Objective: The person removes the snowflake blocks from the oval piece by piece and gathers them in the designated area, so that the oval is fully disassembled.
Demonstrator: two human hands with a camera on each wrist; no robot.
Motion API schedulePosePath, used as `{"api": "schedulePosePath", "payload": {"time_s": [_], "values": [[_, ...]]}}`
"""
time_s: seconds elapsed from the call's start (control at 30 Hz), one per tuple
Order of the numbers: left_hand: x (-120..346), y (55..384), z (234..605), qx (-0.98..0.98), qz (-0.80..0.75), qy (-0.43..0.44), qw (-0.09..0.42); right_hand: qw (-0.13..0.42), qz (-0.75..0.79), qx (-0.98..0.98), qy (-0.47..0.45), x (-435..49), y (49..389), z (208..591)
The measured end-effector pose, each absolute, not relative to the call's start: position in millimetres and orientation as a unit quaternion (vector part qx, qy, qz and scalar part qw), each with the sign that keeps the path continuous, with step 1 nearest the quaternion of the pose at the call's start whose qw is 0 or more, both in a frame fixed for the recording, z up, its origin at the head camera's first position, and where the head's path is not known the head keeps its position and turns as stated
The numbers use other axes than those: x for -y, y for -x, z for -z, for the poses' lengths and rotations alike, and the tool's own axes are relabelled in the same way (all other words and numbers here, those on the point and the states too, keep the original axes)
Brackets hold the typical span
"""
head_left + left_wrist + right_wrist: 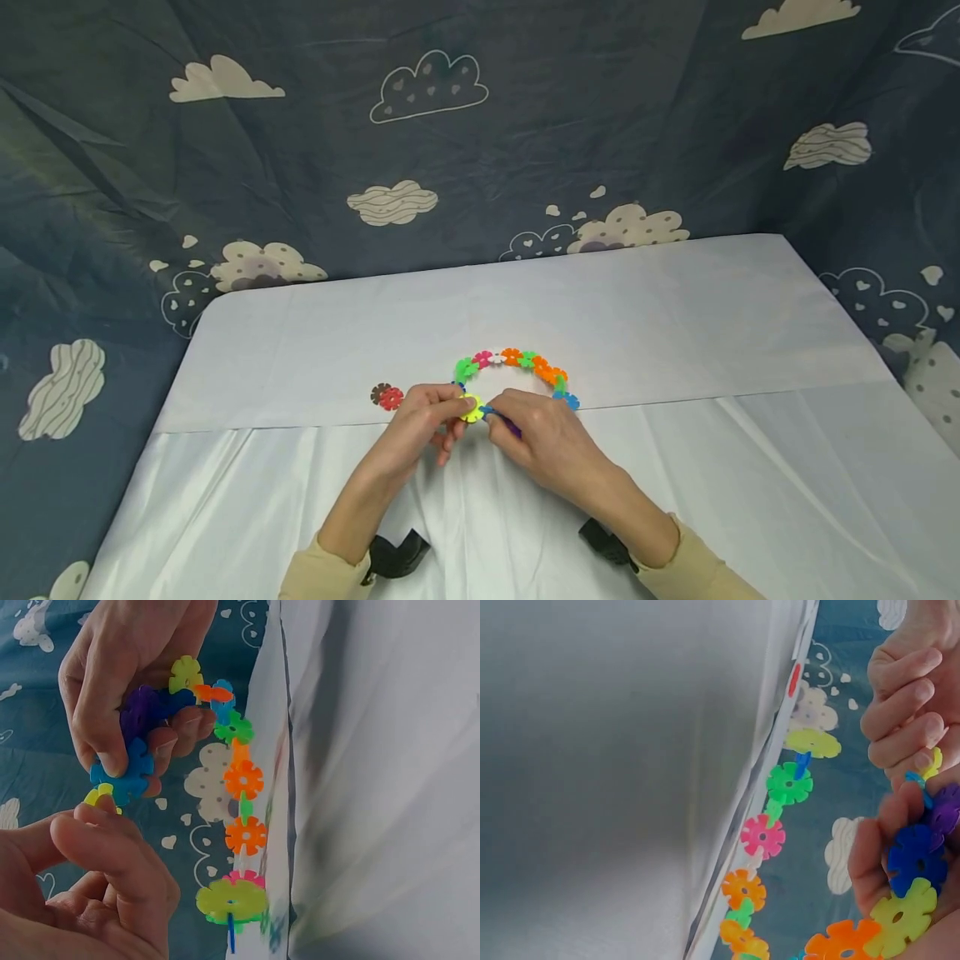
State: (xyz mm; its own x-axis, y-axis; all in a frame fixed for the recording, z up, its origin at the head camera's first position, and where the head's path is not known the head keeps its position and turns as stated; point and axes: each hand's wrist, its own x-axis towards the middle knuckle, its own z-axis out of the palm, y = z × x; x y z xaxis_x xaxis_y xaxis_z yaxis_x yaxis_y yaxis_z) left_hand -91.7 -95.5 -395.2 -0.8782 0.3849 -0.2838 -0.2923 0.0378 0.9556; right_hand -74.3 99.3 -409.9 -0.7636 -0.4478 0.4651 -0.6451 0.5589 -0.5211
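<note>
Chain of flower discs (512,357) arcs just below centre of the head frame, left hand (420,421) pinching yellow disc (472,408), right hand (546,435) pinching blue disc (135,769); gripping close to where these meet, edges crosswise, likely seats them truest.

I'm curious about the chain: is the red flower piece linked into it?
No, the red flower piece lies on the table, apart from the chain.

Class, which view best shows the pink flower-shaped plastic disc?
The right wrist view: the pink disc faces the camera, centre hole visible. The head view shows it small; in left wrist, a yellow-green flower-shaped plastic disc partly hides it.
</note>
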Motion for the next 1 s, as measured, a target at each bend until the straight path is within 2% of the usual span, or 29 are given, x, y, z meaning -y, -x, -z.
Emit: {"api": "schedulePosePath", "payload": {"time_s": [0.43,0.7,1.0], "values": [[94.7,90.8,394.4,-0.674,-0.692,-0.031,0.257,0.125,-0.365,0.864,-0.325,-102.4,76.2,412.9],[103.5,92.3,389.2,-0.680,-0.687,-0.047,0.253,0.146,-0.394,0.836,-0.353,-95.3,76.8,408.3],[100.8,92.7,387.1,-0.679,-0.694,-0.042,0.236,0.157,-0.394,0.838,-0.343,-93.0,77.8,406.8]]}}
